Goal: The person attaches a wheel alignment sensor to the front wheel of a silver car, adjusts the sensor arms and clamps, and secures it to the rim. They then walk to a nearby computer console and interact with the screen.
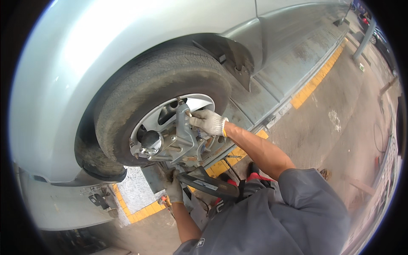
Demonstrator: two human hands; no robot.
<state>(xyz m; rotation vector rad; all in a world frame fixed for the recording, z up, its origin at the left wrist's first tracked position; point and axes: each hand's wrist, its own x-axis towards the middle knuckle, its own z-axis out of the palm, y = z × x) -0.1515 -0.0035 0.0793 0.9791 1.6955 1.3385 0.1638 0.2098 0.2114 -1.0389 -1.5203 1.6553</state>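
A grey metal wheel alignment clamp (pixel 185 132) sits against the silver rim (pixel 199 101) of a car wheel. My right hand (pixel 208 121), in a whitish knit glove, grips the clamp's upper arm, with the thumb and fingers closed round its edge. A long black sensor arm (pixel 210 183) juts from the clamp's lower side toward my body. At its left end is my gloved left hand (pixel 173 187), with its shaded fingers curled against it and partly hidden. An orange-and-red item (pixel 164 199) shows beside that wrist.
The dark tyre (pixel 163 76) fills the wheel arch of a silver car (pixel 85 46). The wheel stands on a grey platform (pixel 293 70) edged with yellow blocks (pixel 318 76). Concrete floor (pixel 327 123) lies to the right, with a grey post (pixel 364 40) at the far right.
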